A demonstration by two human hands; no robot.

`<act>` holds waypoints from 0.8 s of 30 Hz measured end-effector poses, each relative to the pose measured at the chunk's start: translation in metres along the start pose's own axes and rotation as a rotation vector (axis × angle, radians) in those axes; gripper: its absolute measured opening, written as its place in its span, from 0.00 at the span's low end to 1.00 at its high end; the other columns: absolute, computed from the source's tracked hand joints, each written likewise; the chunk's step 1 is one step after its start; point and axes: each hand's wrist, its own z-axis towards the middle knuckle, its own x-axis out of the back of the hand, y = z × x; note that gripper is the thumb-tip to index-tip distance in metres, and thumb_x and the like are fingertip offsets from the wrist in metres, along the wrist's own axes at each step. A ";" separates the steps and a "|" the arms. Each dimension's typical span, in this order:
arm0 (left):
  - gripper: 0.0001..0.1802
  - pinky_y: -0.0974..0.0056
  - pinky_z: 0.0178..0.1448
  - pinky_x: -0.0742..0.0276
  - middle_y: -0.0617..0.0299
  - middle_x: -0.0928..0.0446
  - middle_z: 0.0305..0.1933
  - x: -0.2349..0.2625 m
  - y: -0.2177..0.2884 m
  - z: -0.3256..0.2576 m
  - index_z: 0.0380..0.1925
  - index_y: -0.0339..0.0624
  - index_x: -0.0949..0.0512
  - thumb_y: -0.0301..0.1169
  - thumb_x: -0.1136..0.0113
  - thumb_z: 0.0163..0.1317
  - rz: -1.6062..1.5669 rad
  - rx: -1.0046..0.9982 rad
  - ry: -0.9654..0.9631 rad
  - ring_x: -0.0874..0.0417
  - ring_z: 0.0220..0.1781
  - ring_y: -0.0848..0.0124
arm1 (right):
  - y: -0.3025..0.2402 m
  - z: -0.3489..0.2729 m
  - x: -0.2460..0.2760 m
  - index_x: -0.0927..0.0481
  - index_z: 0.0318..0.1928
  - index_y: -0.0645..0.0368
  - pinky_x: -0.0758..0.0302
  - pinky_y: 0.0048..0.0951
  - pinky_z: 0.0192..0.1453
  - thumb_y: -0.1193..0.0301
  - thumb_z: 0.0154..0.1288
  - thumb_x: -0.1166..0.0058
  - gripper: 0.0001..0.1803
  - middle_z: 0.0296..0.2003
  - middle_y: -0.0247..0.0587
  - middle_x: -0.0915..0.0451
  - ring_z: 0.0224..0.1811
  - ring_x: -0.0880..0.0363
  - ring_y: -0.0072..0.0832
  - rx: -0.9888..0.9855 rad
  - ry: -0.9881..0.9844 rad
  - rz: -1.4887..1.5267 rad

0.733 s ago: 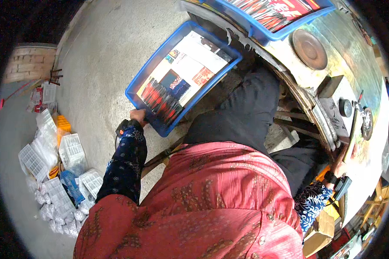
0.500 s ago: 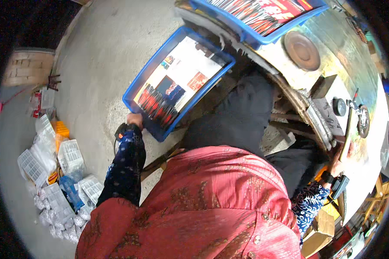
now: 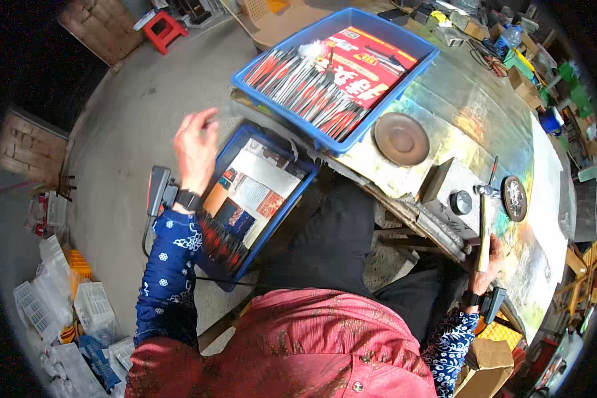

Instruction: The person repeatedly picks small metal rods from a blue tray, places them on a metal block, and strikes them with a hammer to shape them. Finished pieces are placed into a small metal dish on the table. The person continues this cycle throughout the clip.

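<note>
My left hand point(image 3: 198, 152) is raised beside the lower blue bin point(image 3: 235, 282), its fingers loosely bent and apart with nothing seen in them. That bin holds printed sheets point(image 3: 245, 186) and a row of slim black-and-red pieces point(image 3: 222, 240). At the worktable's near edge my right hand point(image 3: 489, 265) is closed round the pale wooden handle of a hammer point(image 3: 485, 232). The hammer's head rests near a metal block point(image 3: 454, 179) that carries a dark round puck point(image 3: 460, 202). Next to the head is a small round dish point(image 3: 515, 205) of thin, pale metal bits.
An upper blue bin point(image 3: 285, 119) on the worktable point(image 3: 471, 113) holds slim red, black and silver pieces and a red printed card point(image 3: 371, 66). A brown round dish point(image 3: 402, 139) lies beside it. Plastic packs point(image 3: 96, 308) and a red stool point(image 3: 164, 32) stand on the floor.
My left hand has let go of the lower bin's near corner and risen up along its left side. The view has shifted, bringing more of the worktable in. My right hand stays at the hammer.
</note>
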 end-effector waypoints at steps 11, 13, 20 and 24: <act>0.10 0.56 0.48 0.22 0.54 0.18 0.39 -0.089 0.038 0.092 0.41 0.43 0.17 0.27 0.41 0.60 0.201 -0.174 -0.069 0.17 0.42 0.55 | -0.033 -0.008 0.000 0.21 0.44 0.68 0.31 0.20 0.30 0.66 0.68 0.46 0.16 0.26 0.32 0.21 0.26 0.28 0.18 -0.052 -0.066 -0.103; 0.10 0.55 0.48 0.23 0.54 0.18 0.38 -0.099 0.036 0.101 0.41 0.43 0.17 0.27 0.42 0.60 0.241 -0.158 -0.082 0.17 0.43 0.54 | -0.031 -0.009 0.000 0.21 0.45 0.68 0.31 0.20 0.30 0.66 0.68 0.46 0.15 0.26 0.32 0.22 0.26 0.28 0.18 -0.022 -0.060 -0.150; 0.12 0.53 0.47 0.23 0.52 0.19 0.38 -0.116 0.031 0.116 0.44 0.45 0.17 0.29 0.39 0.59 0.268 -0.179 -0.118 0.18 0.43 0.51 | -0.017 -0.009 -0.001 0.21 0.43 0.69 0.31 0.21 0.33 0.73 0.64 0.48 0.12 0.28 0.32 0.23 0.29 0.29 0.18 -0.043 -0.050 -0.155; 0.11 0.52 0.46 0.23 0.52 0.19 0.38 -0.124 0.026 0.113 0.41 0.44 0.17 0.30 0.37 0.57 0.231 -0.173 -0.048 0.18 0.42 0.51 | -0.026 -0.011 -0.006 0.21 0.43 0.69 0.30 0.22 0.35 0.74 0.63 0.49 0.12 0.30 0.32 0.23 0.31 0.29 0.19 -0.070 -0.018 -0.180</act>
